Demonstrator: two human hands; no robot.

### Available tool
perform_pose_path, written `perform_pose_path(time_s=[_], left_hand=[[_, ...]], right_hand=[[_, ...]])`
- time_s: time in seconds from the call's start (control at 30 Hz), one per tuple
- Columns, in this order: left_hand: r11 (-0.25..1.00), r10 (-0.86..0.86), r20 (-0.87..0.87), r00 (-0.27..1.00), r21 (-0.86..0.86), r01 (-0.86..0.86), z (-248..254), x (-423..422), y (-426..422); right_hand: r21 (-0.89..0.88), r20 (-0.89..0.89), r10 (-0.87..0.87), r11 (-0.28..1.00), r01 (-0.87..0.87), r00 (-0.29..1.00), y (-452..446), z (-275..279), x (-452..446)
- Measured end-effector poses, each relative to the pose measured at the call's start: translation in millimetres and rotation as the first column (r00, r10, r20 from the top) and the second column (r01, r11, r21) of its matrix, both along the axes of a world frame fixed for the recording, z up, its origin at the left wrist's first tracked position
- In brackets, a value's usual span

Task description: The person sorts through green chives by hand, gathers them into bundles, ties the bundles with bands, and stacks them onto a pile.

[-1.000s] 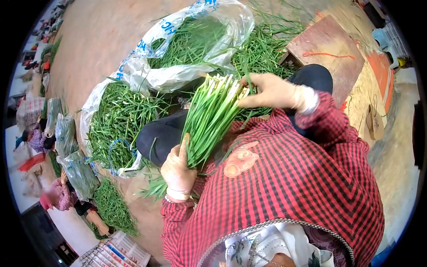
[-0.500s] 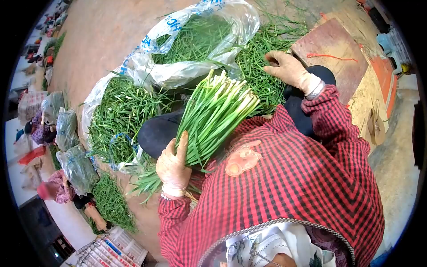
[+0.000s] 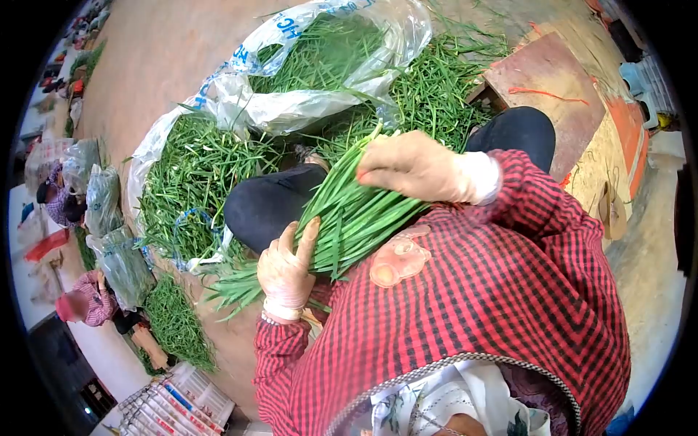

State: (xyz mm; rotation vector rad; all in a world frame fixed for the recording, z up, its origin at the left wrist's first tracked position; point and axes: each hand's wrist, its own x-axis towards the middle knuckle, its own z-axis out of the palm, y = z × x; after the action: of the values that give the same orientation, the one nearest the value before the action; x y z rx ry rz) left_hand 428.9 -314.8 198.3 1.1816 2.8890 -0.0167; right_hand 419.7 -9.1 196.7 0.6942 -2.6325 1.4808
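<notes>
Fingers of the left hand [image 3: 287, 275] are curled around a bunch of chive-like leaves [image 3: 355, 227] at centre, two digits held up slightly spread. Its one-o'clock end is covered by the right hand [image 3: 418, 168]; those fingertips are partly hidden, so any pinch cannot be told. One bunch appears gathered, no tie being visible; much seems left loose, heaped at ten o'clock [image 3: 203, 171], at one o'clock [image 3: 440, 91], and in a printed plastic bag [image 3: 287, 110] towards twelve.

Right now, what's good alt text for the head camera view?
A seated person in red checks holds a bunch of green stalks, left hand toward the leafy end, right hand over the other. Beyond lies an open plastic bag of greens.
</notes>
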Motion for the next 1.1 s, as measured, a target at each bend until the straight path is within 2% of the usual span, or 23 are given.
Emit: perform_pose_path(time_s=[0.07,0.13,0.2,0.27,0.33,0.37,0.4,0.43,0.5,0.53,0.6,0.63,0.67,0.7,0.73,0.77,0.8,0.87,0.93,1.0,1.03,1.07,1.1], left_hand=[[1.000,-0.013,0.015,1.000,0.012,0.013,-2,-1,-1],[0.999,-0.031,0.028,0.999,0.026,0.030,-3,-2,-2],[0.997,-0.030,-0.015,0.999,0.076,0.031,-4,-2,-2],[0.996,-0.029,-0.021,0.999,0.081,0.030,-6,-3,-3],[0.996,-0.028,-0.032,0.999,0.082,0.031,-7,-3,-2],[0.997,-0.035,-0.018,0.999,0.072,0.036,-3,-3,1],[0.996,-0.042,-0.018,0.999,0.073,0.043,-4,-3,2],[0.997,-0.054,-0.030,0.998,0.050,0.056,-6,-3,2],[0.998,-0.066,-0.045,0.997,0.021,0.067,-6,-2,3],[0.997,-0.071,-0.056,0.996,0.032,0.073,-5,-1,4],[0.996,-0.076,-0.070,0.995,0.040,0.079,-5,-2,2],[0.996,-0.069,-0.058,0.996,0.045,0.071,-5,0,0],[0.997,-0.059,-0.042,0.997,0.051,0.061,-6,1,-2],[0.997,-0.054,-0.036,0.998,0.050,0.056,-5,3,-2],[0.996,-0.020,-0.011,1.000,0.086,0.021,-5,2,-3],[0.992,0.011,0.012,1.000,0.122,-0.012,-5,1,-3],[0.992,0.010,0.012,1.000,0.123,-0.011,-5,0,-2],[0.932,0.070,0.117,0.991,0.346,-0.107,-6,-5,-1],[0.915,0.107,0.164,0.981,0.369,-0.162,-4,-10,-1],[0.753,0.060,0.382,0.922,0.589,-0.293,-11,-15,-5],[0.658,0.080,0.650,0.756,0.535,-0.530,-12,-15,-8],[0.659,0.085,0.639,0.765,0.539,-0.524,-9,-17,-8],[0.564,0.019,0.819,0.573,0.464,-0.683,-4,-17,-6]], right_hand=[[-0.259,0.432,-0.042,0.951,0.169,0.901,21,10,5],[-0.338,0.578,-0.073,0.885,0.320,0.813,53,11,6],[-0.135,0.669,-0.248,0.887,0.442,0.701,83,17,5],[0.082,0.507,-0.473,0.858,0.506,0.720,114,-10,5],[0.303,0.086,-0.381,0.890,0.340,0.920,112,-12,3],[0.252,0.285,-0.304,0.939,0.235,0.909,97,2,-3],[0.182,0.250,-0.243,0.962,0.201,0.937,80,4,-5],[0.237,0.190,-0.212,0.957,0.165,0.958,65,0,-8],[0.406,0.221,-0.157,0.912,0.055,0.963,39,-6,-19],[0.401,0.234,-0.103,0.916,0.000,0.967,31,-19,-25],[0.305,0.450,-0.061,0.948,-0.089,0.891,18,-37,-33],[0.221,0.320,-0.019,0.974,-0.055,0.947,17,-44,-31],[0.219,0.323,-0.015,0.974,-0.060,0.946,19,-37,-27],[-0.022,0.417,-0.009,1.000,0.020,0.909,23,-19,-22],[-0.252,0.503,0.017,0.959,0.127,0.864,28,-6,-18],[-0.329,0.498,0.032,0.931,0.155,0.867,40,-1,-16],[-0.270,0.502,-0.025,0.945,0.184,0.865,53,18,-13],[-0.335,0.461,-0.119,0.894,0.297,0.879,79,27,-4],[-0.367,0.514,-0.193,0.831,0.418,0.836,106,20,1],[-0.189,0.509,-0.237,0.907,0.376,0.828,119,12,6],[-0.041,0.509,-0.307,0.924,0.379,0.804,118,-2,10],[0.312,0.231,-0.407,0.891,0.329,0.884,121,-23,13],[0.118,0.385,-0.386,0.922,0.370,0.839,112,-19,11]])
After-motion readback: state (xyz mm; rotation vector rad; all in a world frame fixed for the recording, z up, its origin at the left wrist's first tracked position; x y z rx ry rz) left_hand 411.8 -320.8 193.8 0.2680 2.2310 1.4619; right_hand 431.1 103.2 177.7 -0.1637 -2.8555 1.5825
